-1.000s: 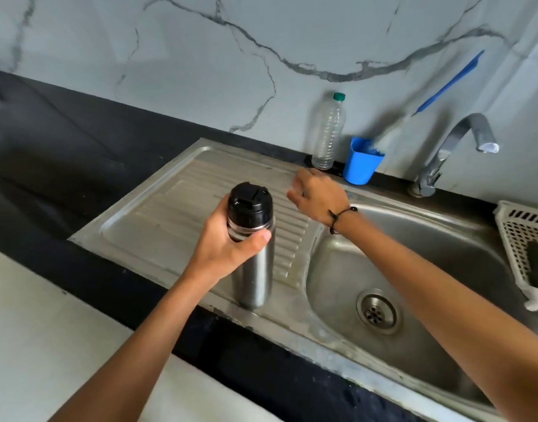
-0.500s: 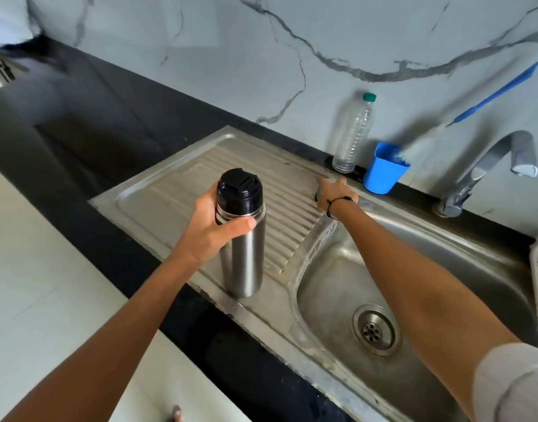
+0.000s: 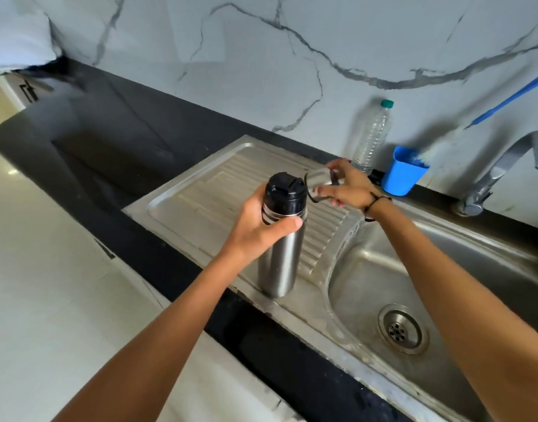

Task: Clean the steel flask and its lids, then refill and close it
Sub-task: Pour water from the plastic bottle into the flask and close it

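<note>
Left hand (image 3: 255, 231) is gripping the upright steel flask with black inner lid (image 3: 281, 239) near its top, thumb across the front; right hand (image 3: 347, 185) is pinching the steel outer cap (image 3: 319, 179) just beyond, black wristband showing; both forearms are extending forward.

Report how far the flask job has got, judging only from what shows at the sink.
Done, by the look of it: the black inner lid sits on the steel flask, which stands upright on the drainboard. Whether it was washed or refilled cannot be seen. In hand: the left hand grips the flask near its top, and the right hand holds the steel outer cap beside it. Left: fitting that cap on.
</note>
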The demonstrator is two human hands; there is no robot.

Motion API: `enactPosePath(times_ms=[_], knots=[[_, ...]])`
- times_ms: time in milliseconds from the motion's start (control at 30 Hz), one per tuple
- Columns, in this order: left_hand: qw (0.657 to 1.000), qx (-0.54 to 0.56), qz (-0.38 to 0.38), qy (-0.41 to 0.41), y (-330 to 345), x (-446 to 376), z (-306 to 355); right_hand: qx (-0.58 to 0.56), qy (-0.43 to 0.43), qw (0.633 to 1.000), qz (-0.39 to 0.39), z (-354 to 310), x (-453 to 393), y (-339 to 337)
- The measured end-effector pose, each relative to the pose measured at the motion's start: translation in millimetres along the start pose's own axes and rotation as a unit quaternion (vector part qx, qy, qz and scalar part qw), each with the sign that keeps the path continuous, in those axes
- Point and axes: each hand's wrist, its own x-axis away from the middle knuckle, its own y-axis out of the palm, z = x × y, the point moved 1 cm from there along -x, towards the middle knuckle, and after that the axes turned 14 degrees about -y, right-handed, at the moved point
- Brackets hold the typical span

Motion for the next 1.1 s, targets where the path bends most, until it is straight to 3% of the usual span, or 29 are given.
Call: enactPosePath(times_ms=[133, 267, 333, 400, 500, 600, 767, 933, 1000, 1100], knots=[[1.0, 0.003, -0.018, 0.001, -3.0, -3.4, -3.0, -0.16, -0.062, 0.985, -0.017, -79.3, 33.3, -14.7], [1.0, -0.003, -0.025, 0.017, -5.3, -5.5, -5.7, -0.184, -0.062, 0.981, 0.013, -135.0, 59.2, -24.1], [0.999, -0.001, -0.032, 0.024, -5.3, -5.8, -5.9, -0.116, -0.077, 0.99, -0.023, -152.6, 69.9, -24.4], [0.998, 0.009, -0.045, 0.033, -6.8, -7.2, -6.3, 0.028, -0.104, 0.992, -0.072, -167.2, 76.3, -20.2], [0.998, 0.017, -0.053, 0.03, -7.8, -7.9, -9.3, 0.232, -0.125, 0.956, -0.13, -184.2, 78.3, -9.0], [0.997, 0.025, -0.075, 0.014, -8.4, -8.0, -12.3, 0.282, -0.102, 0.937, -0.178, -195.7, 76.8, 4.1], [0.994, 0.023, -0.11, 0.01, -11.6, -10.3, -14.7, 0.263, -0.07, 0.936, -0.221, -199.8, 72.1, 11.2], [0.991, 0.003, -0.133, 0.017, -15.5, -9.3, -17.3, 0.371, -0.058, 0.91, -0.175, -206.3, 76.0, 19.0], [0.992, 0.006, -0.129, 0.016, -14.3, -7.9, -18.4, 0.472, -0.035, 0.874, -0.111, -208.4, 78.3, 30.1], [0.992, -0.006, -0.122, 0.017, -11.7, -7.9, -18.8, 0.61, 0.027, 0.791, -0.044, -212.5, 81.3, 49.1]])
